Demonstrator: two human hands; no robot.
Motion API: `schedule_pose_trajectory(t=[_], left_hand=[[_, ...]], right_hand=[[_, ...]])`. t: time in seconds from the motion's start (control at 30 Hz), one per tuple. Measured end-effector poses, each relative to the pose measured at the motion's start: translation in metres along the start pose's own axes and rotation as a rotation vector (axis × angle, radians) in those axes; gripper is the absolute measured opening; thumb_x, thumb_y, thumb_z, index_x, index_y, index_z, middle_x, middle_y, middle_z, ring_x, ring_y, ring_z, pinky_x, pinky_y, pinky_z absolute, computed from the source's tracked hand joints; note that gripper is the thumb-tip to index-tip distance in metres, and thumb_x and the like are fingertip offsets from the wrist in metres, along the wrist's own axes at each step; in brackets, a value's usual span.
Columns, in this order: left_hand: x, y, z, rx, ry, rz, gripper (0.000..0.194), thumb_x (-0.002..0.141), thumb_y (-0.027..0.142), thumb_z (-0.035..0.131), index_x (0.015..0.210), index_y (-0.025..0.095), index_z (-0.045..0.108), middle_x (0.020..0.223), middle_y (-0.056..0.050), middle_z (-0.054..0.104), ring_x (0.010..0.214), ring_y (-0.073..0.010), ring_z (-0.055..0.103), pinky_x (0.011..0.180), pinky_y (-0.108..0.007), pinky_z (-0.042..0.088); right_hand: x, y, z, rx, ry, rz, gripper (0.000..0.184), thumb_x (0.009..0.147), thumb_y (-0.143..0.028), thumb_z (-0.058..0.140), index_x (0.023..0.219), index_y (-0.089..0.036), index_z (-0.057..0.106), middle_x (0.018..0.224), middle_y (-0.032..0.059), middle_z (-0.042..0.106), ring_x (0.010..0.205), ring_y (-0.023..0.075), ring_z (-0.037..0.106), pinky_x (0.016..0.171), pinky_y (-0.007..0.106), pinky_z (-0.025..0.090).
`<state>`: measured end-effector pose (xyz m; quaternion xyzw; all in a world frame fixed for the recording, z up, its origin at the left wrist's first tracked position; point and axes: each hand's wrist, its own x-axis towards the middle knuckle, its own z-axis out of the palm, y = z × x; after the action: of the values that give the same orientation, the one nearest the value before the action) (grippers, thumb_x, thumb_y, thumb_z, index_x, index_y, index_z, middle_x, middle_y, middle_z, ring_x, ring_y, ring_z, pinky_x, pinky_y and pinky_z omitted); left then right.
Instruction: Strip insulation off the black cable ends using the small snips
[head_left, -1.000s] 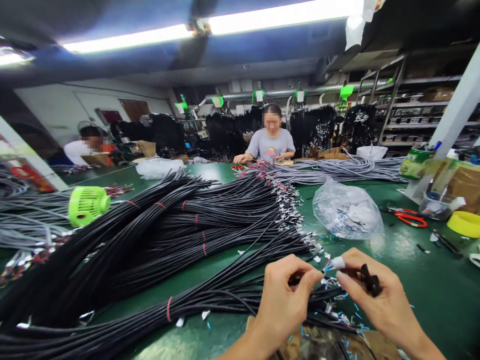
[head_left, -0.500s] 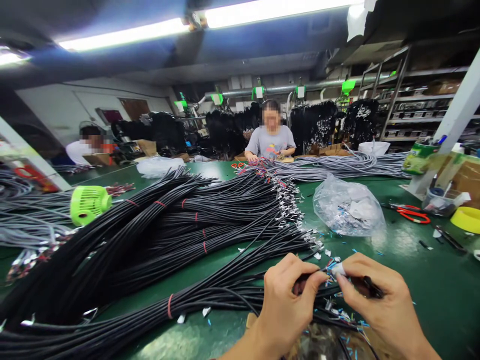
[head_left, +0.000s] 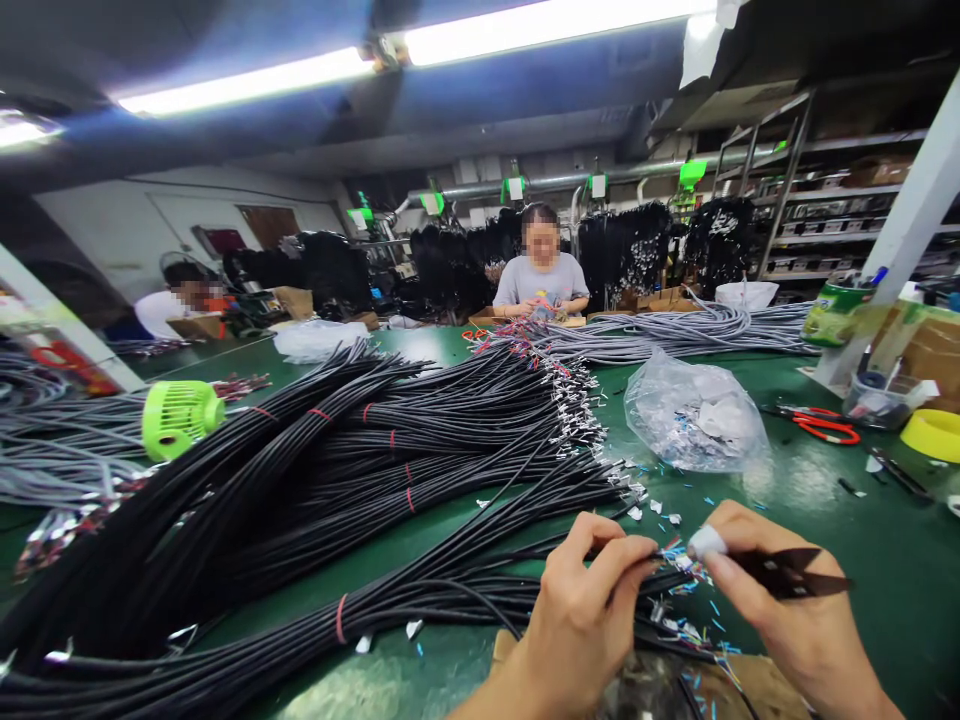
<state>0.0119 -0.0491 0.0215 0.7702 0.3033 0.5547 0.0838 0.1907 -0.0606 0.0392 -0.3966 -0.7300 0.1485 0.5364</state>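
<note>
My left hand (head_left: 583, 615) pinches the end of a black cable (head_left: 525, 553), whose thin coloured wires (head_left: 675, 556) stick out past thumb and forefinger. My right hand (head_left: 780, 620) grips black thread snips (head_left: 795, 574), blades pointing right, and a white finger cot covers its forefinger tip. Both hands hover close together above the green table (head_left: 840, 540) at the near edge. Bundles of black cables (head_left: 360, 470), tied with red bands, fan out to the left.
A clear plastic bag (head_left: 694, 412) lies behind my hands. Red-handled scissors (head_left: 825, 425), a small tub and a yellow ring sit at right. A green fan (head_left: 176, 418) stands left. Grey cables (head_left: 675, 335) lie at the back, where a person in a grey shirt (head_left: 541, 280) works.
My right hand has drawn rightwards away from the cable end, and the snips now show fully with blades pointing right. My left hand keeps its pinch on the cable.
</note>
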Motion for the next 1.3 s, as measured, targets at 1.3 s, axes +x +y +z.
schedule_pose_trajectory(t=[1.3], left_hand=[[0.01,0.007,-0.015,-0.137,0.074,0.035,0.012,0.075,0.002,0.065,0.081,0.01,0.072,0.063,-0.005,0.063,0.053,-0.0113,0.055,0.049,-0.02,0.044]], right_hand=[[-0.005,-0.004,0.02,0.122,-0.204,0.236,0.028,0.089,-0.038,0.05,0.072,-0.019,0.061,0.062,-0.0011,0.055,0.056,0.0122,0.052,0.052,0.02,0.044]])
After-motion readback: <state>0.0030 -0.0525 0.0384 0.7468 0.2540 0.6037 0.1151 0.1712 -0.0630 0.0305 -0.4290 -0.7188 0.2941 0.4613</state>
